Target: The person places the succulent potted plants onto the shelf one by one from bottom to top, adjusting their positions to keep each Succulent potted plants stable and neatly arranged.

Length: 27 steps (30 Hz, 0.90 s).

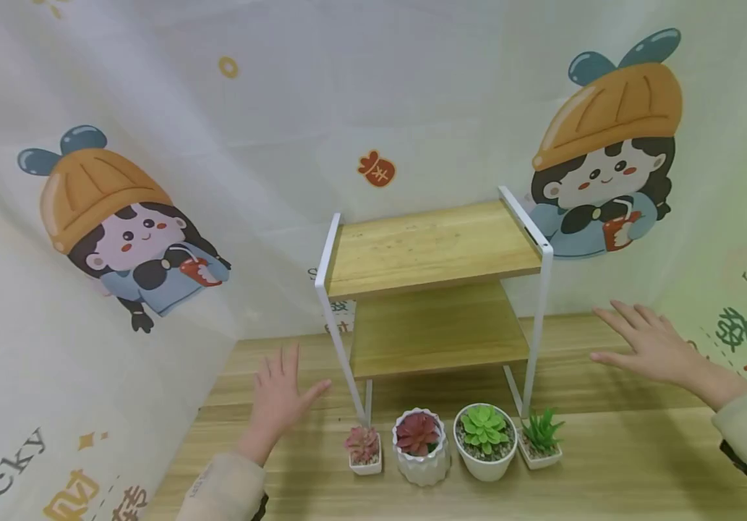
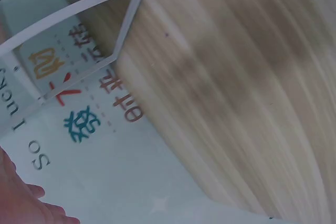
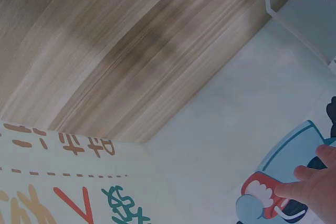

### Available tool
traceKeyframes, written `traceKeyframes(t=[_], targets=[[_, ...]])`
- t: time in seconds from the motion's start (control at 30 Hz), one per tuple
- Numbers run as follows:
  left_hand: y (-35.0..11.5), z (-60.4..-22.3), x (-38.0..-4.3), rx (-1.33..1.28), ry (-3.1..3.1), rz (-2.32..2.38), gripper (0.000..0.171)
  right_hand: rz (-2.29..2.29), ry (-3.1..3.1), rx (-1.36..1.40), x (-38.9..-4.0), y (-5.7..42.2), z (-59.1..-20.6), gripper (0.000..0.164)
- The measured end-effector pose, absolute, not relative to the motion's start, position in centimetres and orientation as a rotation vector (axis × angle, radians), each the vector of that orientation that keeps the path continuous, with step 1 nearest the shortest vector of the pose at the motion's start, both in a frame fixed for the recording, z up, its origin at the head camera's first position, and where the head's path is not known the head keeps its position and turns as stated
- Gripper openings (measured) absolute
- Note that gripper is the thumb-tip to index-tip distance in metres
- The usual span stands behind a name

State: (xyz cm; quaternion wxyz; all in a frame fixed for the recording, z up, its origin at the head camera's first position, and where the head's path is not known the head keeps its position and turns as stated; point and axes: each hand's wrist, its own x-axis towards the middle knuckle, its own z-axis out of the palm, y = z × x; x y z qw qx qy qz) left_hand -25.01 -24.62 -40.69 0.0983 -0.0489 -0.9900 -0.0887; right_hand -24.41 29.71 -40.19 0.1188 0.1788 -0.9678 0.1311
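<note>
The likeliest trouble, as I judge it, lies in how tightly the four plants crowd the front of the shelf. The pink plant sits just before the shelf's left front foot and the spiky green plant beside the right one, so a hand sweeping inward, or a nudge to the shelf, could knock either small pot over. Between them, the dark red plant and the round green plant stand almost rim to rim; whether they touch I cannot tell. Fingers pushed into that gap could shove the neighbour aside, and gravel might spill if a pot tipped.

All four pots stand upright in a row on the bench, nearer the person than the shelf, which stands towards the back edge. Both its boards are bare.

Each grip is released. The left hand is between the bench's left edge and the shelf, fingers spread and thumb well out, holding nothing. The right hand is towards the back right corner, likewise spread and holding nothing. Both are apart from shelf and pots; how high they are above the bench is hard to judge.
</note>
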Motion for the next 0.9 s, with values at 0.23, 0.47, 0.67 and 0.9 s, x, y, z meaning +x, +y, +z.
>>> traceKeyframes(t=[0.23,0.47,0.67,0.9], targets=[[-24.9,-37.2,-25.6,-0.172,-2.878,-0.336,0.093,0.352,-2.724,0.625,-23.3,29.1,-40.8,0.08],[-24.2,-33.3,-25.5,-0.263,-2.836,-0.273,0.09,0.497,-2.821,0.651,-21.2,28.0,-42.1,0.081],[-23.4,-30.3,-25.8,-0.405,-2.815,-0.256,0.092,0.551,-2.749,0.735,-20.1,27.6,-44.3,0.085],[-21.6,-26.6,-26.2,-0.581,-2.837,-0.503,0.09,0.699,-2.725,0.768,-18.8,26.9,-46.3,0.089]])
